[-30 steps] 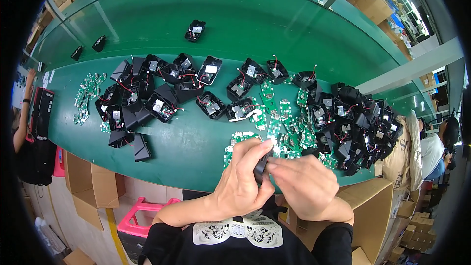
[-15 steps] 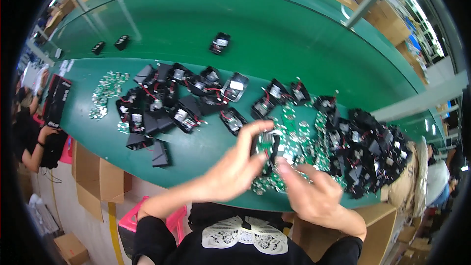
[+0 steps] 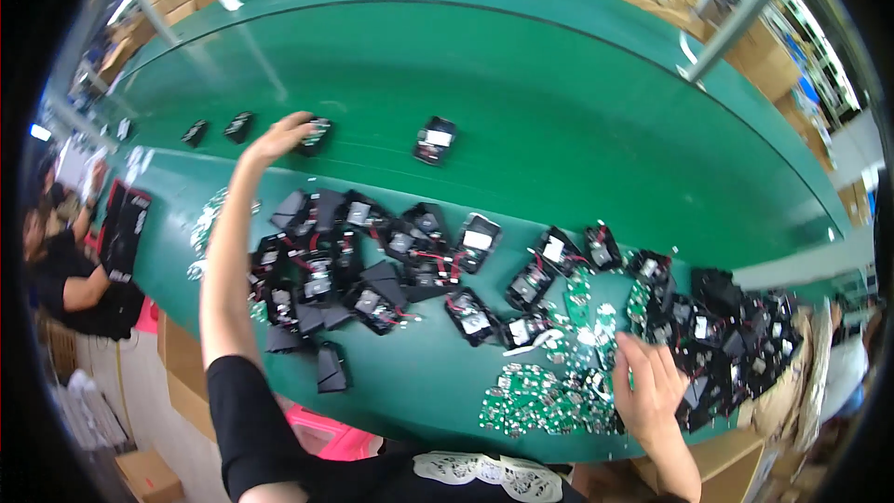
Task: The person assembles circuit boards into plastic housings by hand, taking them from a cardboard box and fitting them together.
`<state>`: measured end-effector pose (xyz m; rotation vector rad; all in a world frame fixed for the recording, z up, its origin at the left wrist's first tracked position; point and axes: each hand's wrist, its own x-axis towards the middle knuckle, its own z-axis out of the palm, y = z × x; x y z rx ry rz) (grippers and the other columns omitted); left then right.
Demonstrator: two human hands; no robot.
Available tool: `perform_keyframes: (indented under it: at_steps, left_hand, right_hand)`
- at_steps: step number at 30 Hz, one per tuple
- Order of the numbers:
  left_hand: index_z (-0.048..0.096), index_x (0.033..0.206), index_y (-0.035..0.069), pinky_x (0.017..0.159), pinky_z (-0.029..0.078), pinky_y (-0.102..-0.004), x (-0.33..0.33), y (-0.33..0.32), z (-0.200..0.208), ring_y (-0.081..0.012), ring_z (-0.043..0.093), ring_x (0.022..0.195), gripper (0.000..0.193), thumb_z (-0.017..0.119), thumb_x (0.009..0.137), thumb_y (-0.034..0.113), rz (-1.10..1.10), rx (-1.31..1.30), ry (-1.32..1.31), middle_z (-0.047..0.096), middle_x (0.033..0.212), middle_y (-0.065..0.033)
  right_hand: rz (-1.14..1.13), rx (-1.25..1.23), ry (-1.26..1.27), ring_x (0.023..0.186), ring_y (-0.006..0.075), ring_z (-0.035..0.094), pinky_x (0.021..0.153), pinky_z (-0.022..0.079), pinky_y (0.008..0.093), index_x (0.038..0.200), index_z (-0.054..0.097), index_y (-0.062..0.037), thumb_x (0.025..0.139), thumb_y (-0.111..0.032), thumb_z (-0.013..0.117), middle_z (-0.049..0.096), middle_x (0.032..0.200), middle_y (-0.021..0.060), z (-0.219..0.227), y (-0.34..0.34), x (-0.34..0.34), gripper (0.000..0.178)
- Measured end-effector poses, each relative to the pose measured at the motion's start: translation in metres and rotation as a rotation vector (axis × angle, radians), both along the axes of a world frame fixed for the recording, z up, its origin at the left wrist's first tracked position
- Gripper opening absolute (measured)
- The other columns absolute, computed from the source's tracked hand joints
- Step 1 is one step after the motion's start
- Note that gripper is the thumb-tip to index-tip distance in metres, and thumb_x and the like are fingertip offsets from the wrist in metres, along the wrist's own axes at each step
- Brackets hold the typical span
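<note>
My left hand reaches far across to the green raised strip, its fingers closed on the edge of a black plastic housing with a green circuit board in it. My right hand hovers over the right side of the heap of small green circuit boards, fingers curled in. Whether anything is between those fingers is hidden. Left of that hand lie a black housing and a white strip-like piece. Black housings with red wires spread over the middle of the table.
Another open housing and two small black ones sit on the green strip. A large pile of black housings fills the table's right end. A person sits at the left by a black-and-red box. Cardboard boxes stand below.
My left hand has gone from in front of me to the far left strip with the housing. My right hand has let go of it and moved right over the boards. The view has shifted.
</note>
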<state>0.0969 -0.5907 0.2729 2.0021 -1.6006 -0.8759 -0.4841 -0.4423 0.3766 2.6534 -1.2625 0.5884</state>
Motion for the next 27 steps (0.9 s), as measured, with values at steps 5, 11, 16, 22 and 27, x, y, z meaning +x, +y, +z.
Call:
perform_keyframes:
  at_steps: [5, 11, 16, 22, 27]
  left_hand:
    - [0.040, 0.128, 0.010, 0.103, 0.029, -0.0424, -0.089, -0.016, 0.047, -0.0344, 0.030, 0.127, 0.062, 0.062, 0.071, 0.016, -0.123, -0.601, -0.605, 0.038, 0.134, -0.0140]
    - [0.051, 0.117, 0.011, 0.098, 0.039, -0.0390, -0.182, -0.039, 0.047, -0.0295, 0.042, 0.118, 0.054, 0.049, 0.068, -0.011, -0.942, -0.653, -0.771, 0.041, 0.131, -0.0111]
    - [0.050, 0.106, 0.007, 0.072, 0.052, -0.0388, -0.187, -0.042, 0.048, -0.0297, 0.054, 0.093, 0.047, 0.066, 0.062, 0.004, -0.818, -0.361, -0.967, 0.053, 0.104, -0.0135]
    - [0.037, 0.097, 0.002, 0.069, 0.046, -0.0428, -0.192, -0.001, 0.076, -0.0389, 0.057, 0.081, 0.050, 0.069, 0.061, 0.010, -0.435, -0.407, -0.470, 0.057, 0.084, -0.0199]
    - [0.046, 0.106, 0.000, 0.055, 0.050, -0.0294, -0.261, 0.084, 0.132, -0.0179, 0.059, 0.075, 0.042, 0.067, 0.074, 0.019, -0.244, -0.121, 0.414, 0.056, 0.088, -0.0091]
  right_hand:
    - [-0.175, 0.344, -0.143, 0.070, 0.0239, 0.059, 0.057, 0.048, 0.0320, 0.089, 0.062, -0.0061, 0.070, -0.003, 0.066, 0.058, 0.081, 0.0071, -0.029, -0.036, -0.004, 0.020]
    - [-0.130, 0.225, 0.056, 0.070, 0.0214, 0.060, 0.052, 0.049, 0.0342, 0.091, 0.061, -0.0054, 0.074, -0.025, 0.066, 0.056, 0.081, 0.0060, -0.051, -0.054, 0.029, 0.027]
    - [-0.217, 0.268, 0.087, 0.062, 0.0244, 0.062, 0.049, 0.049, 0.0351, 0.092, 0.060, -0.0055, 0.072, -0.028, 0.068, 0.057, 0.078, 0.0092, -0.073, -0.061, 0.031, 0.031]
    - [-0.406, 0.958, -0.315, 0.074, 0.0159, 0.063, 0.052, 0.050, 0.0291, 0.088, 0.065, 0.0006, 0.065, -0.010, 0.074, 0.063, 0.080, 0.0099, -0.047, -0.062, -0.005, 0.027]
    - [-0.152, 0.984, -0.806, 0.071, 0.0101, 0.060, 0.045, 0.052, 0.0180, 0.091, 0.065, 0.0035, 0.076, 0.004, 0.061, 0.055, 0.090, 0.0076, -0.015, -0.044, -0.026, 0.015]
